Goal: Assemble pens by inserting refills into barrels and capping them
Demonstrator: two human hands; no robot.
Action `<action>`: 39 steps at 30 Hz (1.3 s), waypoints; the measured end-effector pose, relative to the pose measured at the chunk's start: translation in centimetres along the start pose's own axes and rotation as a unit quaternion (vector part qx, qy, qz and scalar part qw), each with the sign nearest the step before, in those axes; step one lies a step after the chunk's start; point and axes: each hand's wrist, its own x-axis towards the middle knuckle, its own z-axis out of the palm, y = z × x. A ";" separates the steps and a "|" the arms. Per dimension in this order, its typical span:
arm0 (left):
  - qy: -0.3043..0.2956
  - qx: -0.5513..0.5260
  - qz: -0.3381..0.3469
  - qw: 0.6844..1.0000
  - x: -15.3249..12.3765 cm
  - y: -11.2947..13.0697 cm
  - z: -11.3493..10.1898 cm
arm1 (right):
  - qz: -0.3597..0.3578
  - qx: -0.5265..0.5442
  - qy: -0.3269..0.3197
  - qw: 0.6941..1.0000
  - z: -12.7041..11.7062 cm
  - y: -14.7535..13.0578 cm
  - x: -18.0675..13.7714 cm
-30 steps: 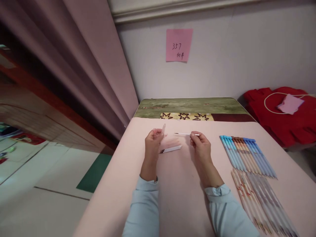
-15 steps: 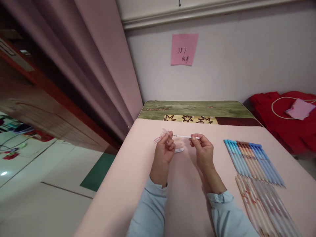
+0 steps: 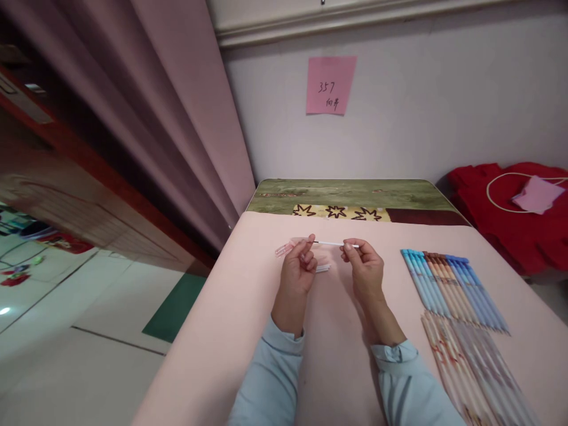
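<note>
A thin white pen refill [image 3: 331, 243] with a dark tip spans the gap between my hands, nearly level above the table. My right hand [image 3: 366, 269] pinches its right end between thumb and fingers. At the dark tip, the thumb and index finger of my left hand [image 3: 298, 266] are closed together. A faint translucent piece shows beside those fingertips, but what they grip is hidden. Behind my left hand lie pinkish clear pen parts [image 3: 283, 249], partly covered by it. Several white refills [image 3: 322, 268] rest on the table between the hands.
On the right of the pink-covered table [image 3: 213, 331] lie rows of blue and brown pens [image 3: 452, 290] and patterned pale pens [image 3: 474, 367]. Red cloth [image 3: 483, 219] sits beyond the right edge. A curtain [image 3: 190, 118] hangs at left; a pink note [image 3: 331, 86] is on the wall.
The translucent piece by my left fingertips has tipped lower and shows less. My left hand has shifted slightly right; my right hand keeps its pinch on the refill.
</note>
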 end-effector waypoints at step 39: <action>0.013 0.053 0.058 0.997 -0.4 -0.2 0.7 | -0.025 -0.032 -0.010 0.999 0.4 -0.9 -0.5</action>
